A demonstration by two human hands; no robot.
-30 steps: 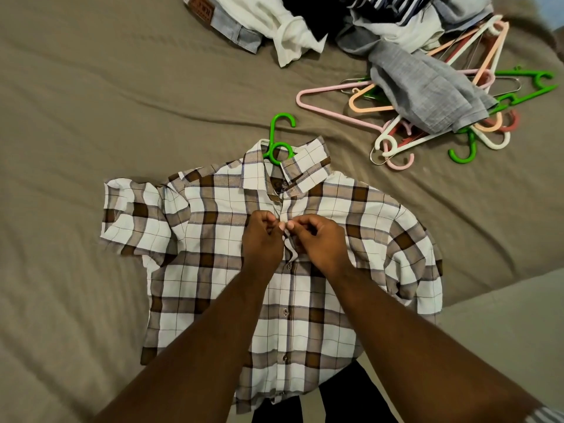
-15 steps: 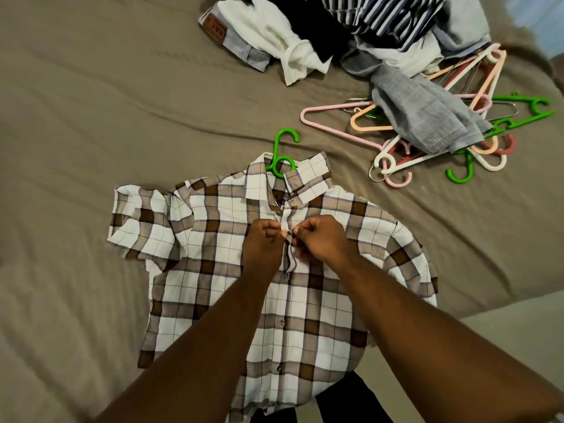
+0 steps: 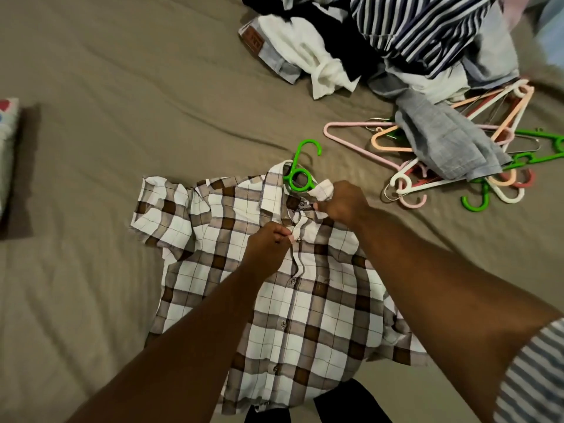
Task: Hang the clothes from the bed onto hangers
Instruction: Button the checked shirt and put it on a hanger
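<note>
Now the green hanger (image 3: 296, 161) sits inside the plaid shirt (image 3: 210, 239).

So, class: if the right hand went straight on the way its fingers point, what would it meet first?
Likely the green hanger ring, just past the collar flap the right hand grips.

Both bare arms reach forward over the plaid shirt (image 3: 213, 239). The left forearm (image 3: 183, 346) comes in from the lower left and crosses the shirt's left front. The left hand (image 3: 268, 248) sits at mid-chest with its fingers curled, thumb and fingertips pinching the front edge beside a button. The right forearm (image 3: 442, 285) comes in from the lower right, with a striped sleeve (image 3: 534, 377) at its upper end. The right hand (image 3: 341, 204) lies higher, at the shirt's neck, its curled fingers gripping the right collar flap.
</note>
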